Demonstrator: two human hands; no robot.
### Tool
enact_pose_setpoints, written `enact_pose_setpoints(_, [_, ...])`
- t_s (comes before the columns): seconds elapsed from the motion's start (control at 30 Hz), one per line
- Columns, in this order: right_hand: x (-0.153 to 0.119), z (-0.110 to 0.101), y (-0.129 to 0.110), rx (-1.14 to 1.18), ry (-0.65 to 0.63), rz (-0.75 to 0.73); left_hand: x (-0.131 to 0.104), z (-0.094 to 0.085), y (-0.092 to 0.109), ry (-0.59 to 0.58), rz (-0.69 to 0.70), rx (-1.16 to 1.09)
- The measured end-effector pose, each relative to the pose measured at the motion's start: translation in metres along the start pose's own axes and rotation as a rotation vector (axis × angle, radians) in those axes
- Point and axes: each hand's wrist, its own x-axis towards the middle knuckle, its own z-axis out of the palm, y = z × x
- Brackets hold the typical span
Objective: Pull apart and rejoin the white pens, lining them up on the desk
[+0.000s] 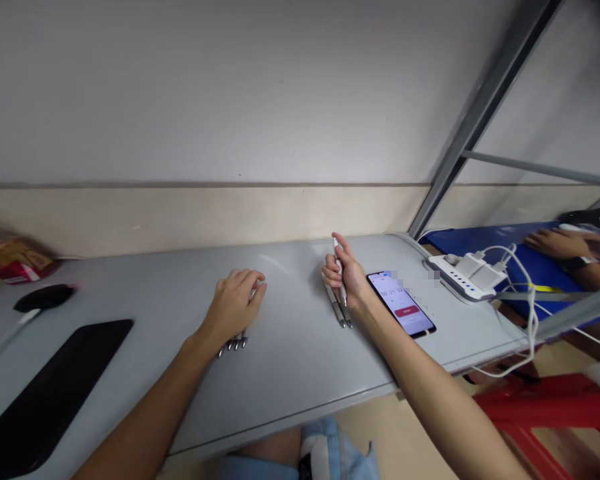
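Note:
My right hand (347, 273) is closed around a white and silver pen (340, 270), held upright with its tip down and my thumb at its top end. Below that hand, two more pens (339, 312) lie side by side on the grey desk (285, 353), partly covered by my fingers. To the left, my left hand (236, 300) curls down over a row of several pens (234, 343). Only their silver tips stick out below the palm, and a bit of grey shows between thumb and fingers. The rest of that row is hidden.
A phone (403, 303) with a lit timer lies right of my right hand, near a white power strip (463, 273) with cables. On the left are a black mat (55, 393), a dark oval object (45, 297) and a packet (15, 257). Another person's hands (560, 243) rest on a blue surface beyond the metal frame.

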Motion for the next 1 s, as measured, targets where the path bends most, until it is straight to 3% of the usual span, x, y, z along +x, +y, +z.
enact_pose_setpoints(0.37, [0.0007,-0.0001,-0.0002,-0.060,-0.032,-0.024,-0.0021,0.0017,-0.0037,-0.064,-0.074,0.206])
enact_pose_setpoints(1.0, [0.0032,-0.0040,-0.0010,-0.116,0.013,-0.068,-0.0045,0.0042,-0.0031,-0.088,-0.104,0.238])
